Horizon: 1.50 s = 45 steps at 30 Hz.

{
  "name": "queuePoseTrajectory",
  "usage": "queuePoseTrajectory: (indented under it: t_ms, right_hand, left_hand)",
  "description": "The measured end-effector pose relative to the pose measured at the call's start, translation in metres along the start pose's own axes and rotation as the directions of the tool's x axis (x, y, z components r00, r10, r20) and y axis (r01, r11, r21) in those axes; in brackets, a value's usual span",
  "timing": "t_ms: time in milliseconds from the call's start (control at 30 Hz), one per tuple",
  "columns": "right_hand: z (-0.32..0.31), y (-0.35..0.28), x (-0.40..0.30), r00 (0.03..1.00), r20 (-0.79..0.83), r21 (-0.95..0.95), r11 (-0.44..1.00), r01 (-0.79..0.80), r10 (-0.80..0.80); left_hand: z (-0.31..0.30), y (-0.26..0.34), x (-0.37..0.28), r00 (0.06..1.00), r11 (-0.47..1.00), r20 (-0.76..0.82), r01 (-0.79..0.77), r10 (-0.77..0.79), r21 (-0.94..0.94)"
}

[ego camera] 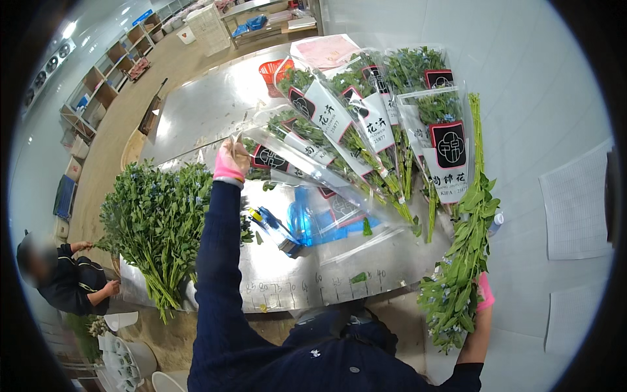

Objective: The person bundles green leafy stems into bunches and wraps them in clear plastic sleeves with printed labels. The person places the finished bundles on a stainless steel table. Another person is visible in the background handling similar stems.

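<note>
My left hand, with a pink glove cuff at the wrist, pinches the wide end of a clear plastic flower sleeve. The sleeve slants across the table towards its narrow end on the right. In my right hand, mostly hidden behind leaves, is a bunch of blue-flowered stems. Its blooms hang down and its cut ends point up beside the wall. Several wrapped bouquets in printed sleeves lie fanned out beyond my left hand. A large pile of unwrapped blue-flowered stems rests left of my left arm.
The metal table bears handwritten measuring marks along its near edge. On it lie blue plastic film, a small box and a red basket. A wall stands close on the right. Another person is at the left.
</note>
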State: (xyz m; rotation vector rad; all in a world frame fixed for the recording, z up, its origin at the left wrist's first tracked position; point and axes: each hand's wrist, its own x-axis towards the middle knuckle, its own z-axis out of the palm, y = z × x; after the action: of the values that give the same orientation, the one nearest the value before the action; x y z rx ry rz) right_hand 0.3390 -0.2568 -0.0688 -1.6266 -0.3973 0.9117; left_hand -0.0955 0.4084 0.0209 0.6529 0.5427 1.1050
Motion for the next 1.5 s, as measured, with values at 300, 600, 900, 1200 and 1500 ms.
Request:
queuePoseTrajectory:
  t_ms: [300, 600, 900, 1200, 1500]
  right_hand:
    - [-0.004, 0.019, -0.038, 0.999, 0.030, -0.049, 0.998, -0.036, 0.038]
    - [0.024, -0.005, -0.023, 0.980, 0.156, -0.226, 0.970, -0.083, 0.120]
    - [0.034, -0.015, -0.021, 0.950, 0.215, -0.230, 0.957, -0.176, 0.227]
    - [0.036, -0.059, -0.026, 0.842, 0.250, -0.491, 0.812, -0.316, 0.479]
    - [0.078, -0.096, -0.015, 0.626, 0.580, -0.632, 0.773, -0.057, 0.521]
  left_hand:
    - [0.039, 0.012, -0.031, 0.446, 0.202, -0.141, -0.094, 0.884, 0.975]
    - [0.090, -0.270, -0.174, 0.993, 0.007, -0.078, 0.078, 0.088, 0.997]
    - [0.089, -0.348, -0.196, 0.977, -0.441, 0.192, -0.132, 0.095, 0.888]
    - [0.031, -0.305, -0.189, 0.980, -0.130, 0.192, -0.184, 0.058, 0.974]
    - [0.036, -0.228, -0.187, 0.994, 0.219, -0.069, 0.085, -0.080, 0.972]
